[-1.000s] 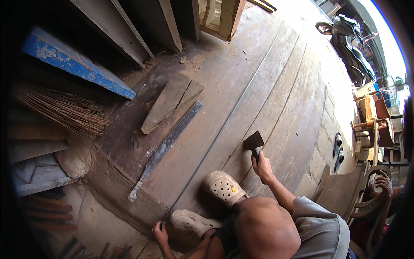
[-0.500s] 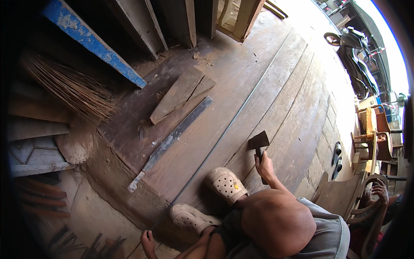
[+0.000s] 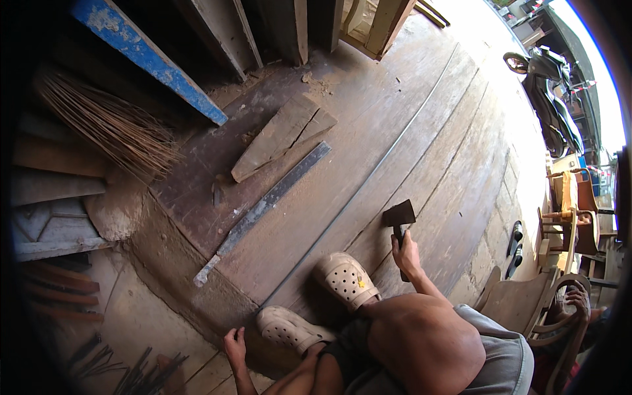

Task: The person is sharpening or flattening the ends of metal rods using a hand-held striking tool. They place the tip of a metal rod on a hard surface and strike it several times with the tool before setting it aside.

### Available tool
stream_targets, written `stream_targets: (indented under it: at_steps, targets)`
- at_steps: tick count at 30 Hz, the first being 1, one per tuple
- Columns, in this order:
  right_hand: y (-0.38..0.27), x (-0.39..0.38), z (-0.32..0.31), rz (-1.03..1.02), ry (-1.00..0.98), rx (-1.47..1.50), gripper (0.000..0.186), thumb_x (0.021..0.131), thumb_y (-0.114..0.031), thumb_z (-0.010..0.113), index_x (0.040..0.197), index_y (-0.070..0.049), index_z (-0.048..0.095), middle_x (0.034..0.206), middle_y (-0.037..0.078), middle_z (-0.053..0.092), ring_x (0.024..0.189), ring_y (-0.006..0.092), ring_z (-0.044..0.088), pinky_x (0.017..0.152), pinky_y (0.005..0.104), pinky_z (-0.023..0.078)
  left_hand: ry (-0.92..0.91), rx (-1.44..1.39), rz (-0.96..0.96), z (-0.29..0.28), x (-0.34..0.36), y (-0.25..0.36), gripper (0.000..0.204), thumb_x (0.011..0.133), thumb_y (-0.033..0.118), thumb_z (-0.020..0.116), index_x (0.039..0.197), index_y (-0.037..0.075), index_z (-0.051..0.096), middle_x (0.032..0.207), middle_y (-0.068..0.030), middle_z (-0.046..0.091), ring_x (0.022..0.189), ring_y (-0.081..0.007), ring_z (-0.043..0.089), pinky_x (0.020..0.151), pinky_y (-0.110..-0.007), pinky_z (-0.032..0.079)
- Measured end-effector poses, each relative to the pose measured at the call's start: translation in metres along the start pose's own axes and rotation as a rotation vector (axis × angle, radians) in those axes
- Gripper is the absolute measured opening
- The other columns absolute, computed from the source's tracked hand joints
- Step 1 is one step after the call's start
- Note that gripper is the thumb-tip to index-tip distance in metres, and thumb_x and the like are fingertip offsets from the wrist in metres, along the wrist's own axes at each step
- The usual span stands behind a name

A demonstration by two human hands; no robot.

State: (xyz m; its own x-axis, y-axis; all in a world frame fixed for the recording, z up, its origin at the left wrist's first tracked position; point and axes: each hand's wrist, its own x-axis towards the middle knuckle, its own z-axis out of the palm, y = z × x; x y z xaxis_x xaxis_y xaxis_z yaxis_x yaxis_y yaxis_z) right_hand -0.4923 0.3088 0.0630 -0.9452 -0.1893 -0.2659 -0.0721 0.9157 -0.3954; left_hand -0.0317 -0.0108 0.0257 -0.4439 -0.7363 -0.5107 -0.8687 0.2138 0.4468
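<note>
My right hand [image 3: 408, 255] grips the dark handle of a tool with a broad, squarish dark head [image 3: 400, 213], held over the boards beside my right knee. From the far right, a long thin metal rod [image 3: 368, 175] runs diagonally across the boards to the near left edge. At that near end my left hand [image 3: 235, 345] is closed, its fingertips in line with the rod; the fingers hide the exact grip. My beige clogs [image 3: 343, 282] stand between the two hands, close to the rod.
A split wood block [image 3: 273, 141] and a dark flat bar [image 3: 273, 201] lie left of the rod. Bundled thin sticks [image 3: 108, 125] and a blue-painted plank [image 3: 155, 62] lean at the left. Wooden chairs [image 3: 573, 214], dark sandals [image 3: 515, 247] and a motorbike [image 3: 550, 105] stand at the right.
My left hand has moved up and slightly right, closer to my left clog. The right hand and its tool have barely moved; the view has shifted a little.
</note>
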Motion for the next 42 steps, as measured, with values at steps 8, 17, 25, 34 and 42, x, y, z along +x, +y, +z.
stream_targets:
  at_steps: [8, 17, 25, 34, 42]
  targets:
    - [-0.016, 0.011, -0.011, 0.0, -0.001, -0.018, 0.03, 0.096, -0.028, 0.058, 0.096, 0.001, 0.048, 0.071, 0.034, 0.06, 0.072, 0.0539, 0.059, 0.058, 0.0569, 0.045, 0.247, -0.032, 0.061, 0.031, -0.018, -0.01, 0.02, 0.088, 0.015, 0.066, 0.085, -0.004, 0.064, 0.079, -0.0228, 0.061, 0.076, -0.0425, 0.057, 0.069, -0.045, 0.044]
    - [-0.077, 0.122, -0.04, -0.255, 0.525, 0.149, 0.025, 0.099, -0.024, 0.054, 0.11, -0.002, 0.053, 0.068, 0.02, 0.062, 0.056, 0.0379, 0.06, 0.053, 0.0469, 0.044, 0.21, -0.034, 0.02, 0.026, -0.017, -0.013, 0.023, 0.087, 0.02, 0.066, 0.084, -0.003, 0.063, 0.082, -0.022, 0.061, 0.079, -0.0435, 0.057, 0.071, -0.047, 0.044]
    - [-0.051, 0.112, -0.021, -0.138, 0.118, -0.001, 0.028, 0.097, -0.029, 0.055, 0.099, -0.002, 0.047, 0.077, 0.032, 0.062, 0.074, 0.052, 0.06, 0.061, 0.0562, 0.045, 0.075, -0.008, -0.077, 0.016, -0.014, -0.013, 0.029, 0.088, 0.026, 0.066, 0.088, -0.002, 0.063, 0.086, -0.024, 0.063, 0.085, -0.0443, 0.056, 0.074, -0.049, 0.043]
    - [-0.001, 0.015, -0.009, 0.056, 0.046, -0.025, 0.03, 0.096, -0.029, 0.057, 0.099, -0.001, 0.047, 0.077, 0.034, 0.061, 0.075, 0.0539, 0.059, 0.061, 0.0576, 0.045, 0.069, -0.038, 0.123, 0.005, -0.013, 0.022, 0.016, 0.083, 0.01, 0.066, 0.095, 0.001, 0.061, 0.093, -0.0216, 0.063, 0.091, -0.0433, 0.059, 0.079, -0.048, 0.046]
    - [-0.005, 0.011, -0.014, 0.071, -0.027, -0.005, 0.032, 0.096, -0.03, 0.056, 0.101, 0.0, 0.045, 0.078, 0.037, 0.059, 0.079, 0.0562, 0.057, 0.064, 0.0591, 0.045, 0.017, -0.063, 0.297, 0.015, -0.001, -0.008, 0.01, 0.085, 0.006, 0.063, 0.091, -0.003, 0.063, 0.089, -0.021, 0.065, 0.082, -0.0429, 0.061, 0.071, -0.047, 0.048]
